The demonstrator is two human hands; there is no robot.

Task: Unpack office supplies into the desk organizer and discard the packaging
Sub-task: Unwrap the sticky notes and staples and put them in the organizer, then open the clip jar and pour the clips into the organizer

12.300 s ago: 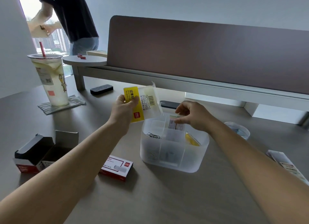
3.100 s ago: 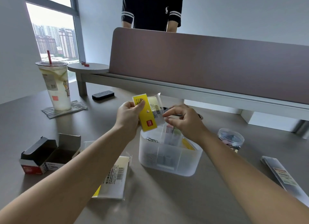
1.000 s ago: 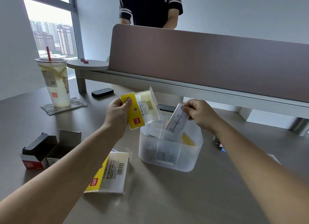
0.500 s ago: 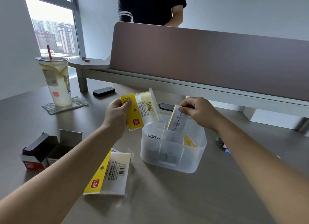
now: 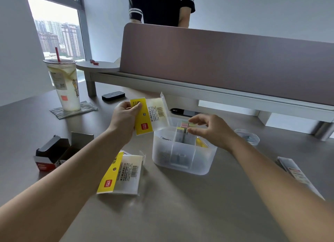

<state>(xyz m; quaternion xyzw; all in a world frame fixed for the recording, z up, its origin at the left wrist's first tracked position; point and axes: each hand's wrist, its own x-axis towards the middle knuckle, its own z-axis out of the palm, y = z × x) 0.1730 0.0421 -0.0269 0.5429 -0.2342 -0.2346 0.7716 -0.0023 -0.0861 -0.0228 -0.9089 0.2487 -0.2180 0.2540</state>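
Sticky-note pads [image 5: 186,124], pastel pink, green and yellow, stand upright in a rear compartment of the frosted organizer [image 5: 182,162] at mid-bench, tops poking above the rim. The right hand [image 5: 209,129] hovers just over them, grip loosely wide, holding nothing. The left hand [image 5: 124,119] pinches a yellow-headed clear packet [image 5: 151,115], tilted, long axis running left-right. Another packet [image 5: 121,173] lies flat before the organizer; bare bench [image 5: 180,214] stretches nearer.

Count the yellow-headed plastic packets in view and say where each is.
2. One packet is held up in the left hand, beside the organizer. The other lies flat on the desk, by the left forearm. More may be hidden.
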